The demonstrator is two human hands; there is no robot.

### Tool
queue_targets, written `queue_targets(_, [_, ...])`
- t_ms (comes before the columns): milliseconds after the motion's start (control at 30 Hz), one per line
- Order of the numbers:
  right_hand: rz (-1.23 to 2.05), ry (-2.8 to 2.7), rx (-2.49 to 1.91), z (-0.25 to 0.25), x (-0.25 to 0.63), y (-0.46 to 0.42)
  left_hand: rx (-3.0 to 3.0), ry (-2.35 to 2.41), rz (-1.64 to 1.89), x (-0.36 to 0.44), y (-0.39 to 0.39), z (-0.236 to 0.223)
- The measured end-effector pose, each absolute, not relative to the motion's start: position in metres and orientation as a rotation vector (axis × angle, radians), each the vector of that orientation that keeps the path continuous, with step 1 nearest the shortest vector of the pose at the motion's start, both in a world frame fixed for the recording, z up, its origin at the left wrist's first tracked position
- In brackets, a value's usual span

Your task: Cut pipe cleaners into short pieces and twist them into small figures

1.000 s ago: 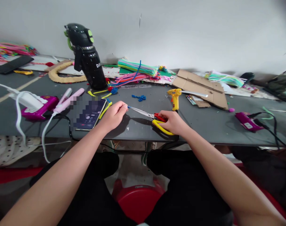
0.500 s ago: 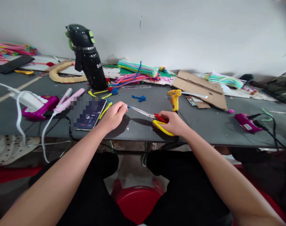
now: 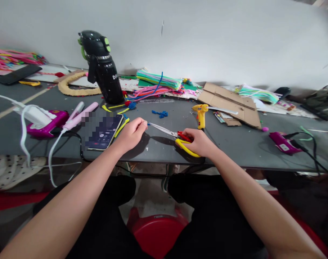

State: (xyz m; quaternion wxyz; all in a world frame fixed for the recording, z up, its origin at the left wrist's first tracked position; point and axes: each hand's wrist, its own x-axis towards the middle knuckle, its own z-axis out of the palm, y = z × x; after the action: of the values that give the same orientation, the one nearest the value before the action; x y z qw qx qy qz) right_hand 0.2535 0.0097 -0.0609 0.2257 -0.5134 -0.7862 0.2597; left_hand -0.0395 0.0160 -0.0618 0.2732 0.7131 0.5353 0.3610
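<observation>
My left hand (image 3: 133, 133) is closed in a pinch, with the short blue end of a pipe cleaner (image 3: 148, 124) showing at its fingertips. My right hand (image 3: 196, 141) grips a pair of scissors (image 3: 166, 131) by their red and yellow handles. The silver blades point left and their tips are at the blue end; from here I cannot tell whether they touch it. Behind the blades a small heap of blue pipe cleaner pieces (image 3: 160, 114) lies on the grey table (image 3: 164, 151).
A yellow glue gun (image 3: 201, 114) stands behind my right hand, near cardboard (image 3: 228, 102). Left are a phone (image 3: 107, 133), a black bottle (image 3: 107, 75), a pink corded tool (image 3: 81, 117) and a purple power strip (image 3: 49, 124). Pipe cleaner bundles (image 3: 158, 79) lie along the wall.
My hands and the scissors keep nearly the same pose. The whole view has shifted slightly. At the far right edge, part of another person's hand has come into view.
</observation>
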Motion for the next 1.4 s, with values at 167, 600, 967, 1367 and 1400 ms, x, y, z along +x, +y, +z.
queue_targets(167, [0.707, -2.185, -1.419, -0.0597, 0.2528, 0.0096, 1.937, 1.436, 0.973, -0.0393, 0.0158, -0.0620])
queue_targets(600, [0.655, -2.210, -1.433, -0.0609, 0.2537, 0.0120, 1.874, 1.389, 1.011, -0.0401, 0.0194, -0.0677])
queue_targets(967, [0.743, -2.130, -1.424, -0.0612, 0.2517, 0.0068, 1.859, 1.377, 1.025, -0.0421, 0.0214, -0.0708])
queue_targets(1367, [0.698, -2.191, -1.416, -0.0619, 0.2535, 0.0090, 1.896, 1.401, 0.978, -0.0411, 0.0181, -0.0644])
queue_targets(1400, [0.693, -2.196, -1.413, -0.0608, 0.2530, 0.0087, 1.896, 1.400, 0.976, -0.0410, 0.0183, -0.0646])
